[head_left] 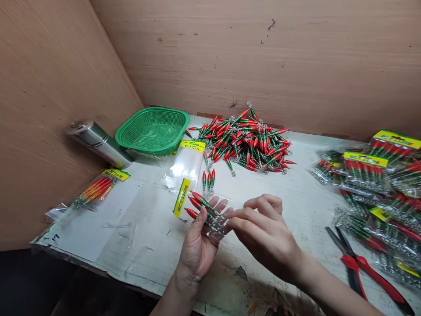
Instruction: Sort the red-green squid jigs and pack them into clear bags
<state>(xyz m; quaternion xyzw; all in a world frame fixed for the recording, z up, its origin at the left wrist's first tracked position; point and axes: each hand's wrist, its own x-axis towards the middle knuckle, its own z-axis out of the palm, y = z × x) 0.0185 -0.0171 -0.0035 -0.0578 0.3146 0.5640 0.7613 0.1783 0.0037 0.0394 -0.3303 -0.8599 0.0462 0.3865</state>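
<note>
My left hand [199, 250] holds a clear plastic bag with a yellow header card [182, 198], its thumb pressed over it. In the bag lie several red-and-green fishing lures [205, 202], red tips toward the card and metal hooks toward my right hand. The fingers of my right hand [266, 232] are pinched together at the bag's hook end; whether they grip the bag or a hook is hidden. Just beyond the bag, three loose lures [208, 182] lie side by side. A stack of unfilled clear bags [184, 164] with yellow headers lies behind them.
At the back lies a large heap of lures [250, 142]. A green basket [153, 129] and a steel flask [101, 142] stand at the left, near a packed bag of orange lures [98, 188]. Packed bags [365, 171] cover the right side, beside red-handled pliers [358, 261].
</note>
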